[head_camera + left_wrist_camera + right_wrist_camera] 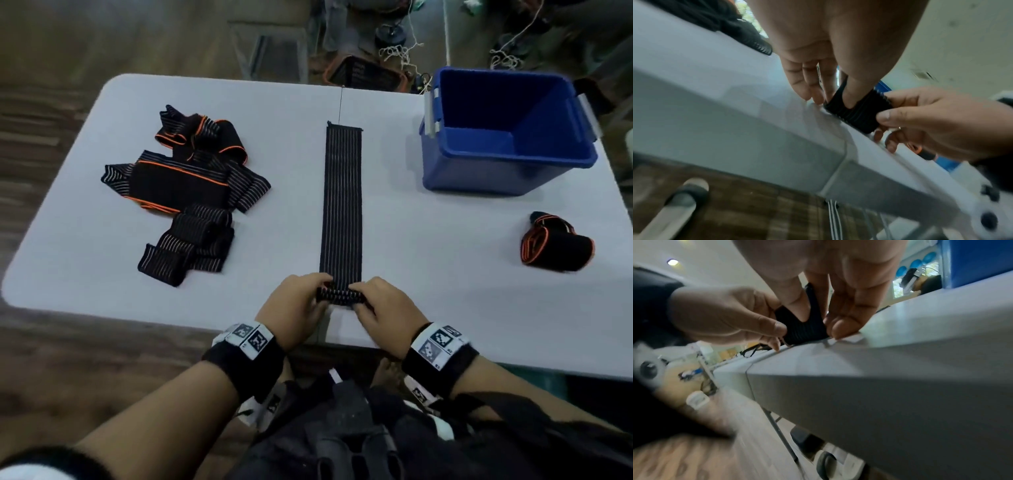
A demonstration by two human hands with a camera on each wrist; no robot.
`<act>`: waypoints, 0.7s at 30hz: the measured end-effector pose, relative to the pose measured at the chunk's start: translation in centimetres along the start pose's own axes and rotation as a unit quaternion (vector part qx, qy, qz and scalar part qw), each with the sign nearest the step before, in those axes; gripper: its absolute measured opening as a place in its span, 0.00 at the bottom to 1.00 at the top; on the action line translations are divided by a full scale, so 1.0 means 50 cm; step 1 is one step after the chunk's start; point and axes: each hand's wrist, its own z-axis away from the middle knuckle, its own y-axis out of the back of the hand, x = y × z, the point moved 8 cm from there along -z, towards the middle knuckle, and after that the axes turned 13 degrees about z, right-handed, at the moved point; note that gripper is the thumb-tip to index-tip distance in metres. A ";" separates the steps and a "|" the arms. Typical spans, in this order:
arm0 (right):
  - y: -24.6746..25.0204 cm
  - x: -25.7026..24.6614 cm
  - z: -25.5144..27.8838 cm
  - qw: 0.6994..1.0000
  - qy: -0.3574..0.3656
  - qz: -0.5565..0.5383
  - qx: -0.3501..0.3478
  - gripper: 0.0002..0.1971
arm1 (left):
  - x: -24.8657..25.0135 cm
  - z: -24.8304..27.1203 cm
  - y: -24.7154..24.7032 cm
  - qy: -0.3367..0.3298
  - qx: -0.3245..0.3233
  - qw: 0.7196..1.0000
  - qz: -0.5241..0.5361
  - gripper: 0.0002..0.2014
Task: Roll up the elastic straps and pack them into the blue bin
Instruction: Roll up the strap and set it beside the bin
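Black strap point(342, 202) lengthwise, pointing away | both hands pinch rolled near end

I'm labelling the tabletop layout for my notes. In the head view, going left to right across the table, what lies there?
Pile of unrolled straps → flat strap being rolled by left hand and right hand → blue bin, with a rolled strap nearer than it.

On the counter point(411, 240): strap pile point(185, 192) at left, flat strap point(342, 202) in the centre, bin point(507, 137) upper right, rolled strap point(556, 243) below the bin.
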 end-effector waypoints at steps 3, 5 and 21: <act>0.008 0.034 -0.006 0.990 -0.112 -0.088 -0.011 0.18 | -0.031 0.010 0.024 0.129 0.082 0.983 0.100 0.19; 0.008 0.049 -0.011 0.981 -0.149 -0.126 -0.019 0.19 | -0.049 0.011 0.031 0.183 0.114 0.966 0.145 0.16; -0.007 0.038 -0.027 0.987 -0.134 -0.067 -0.054 0.19 | -0.037 -0.027 0.028 0.138 0.060 0.989 -0.003 0.14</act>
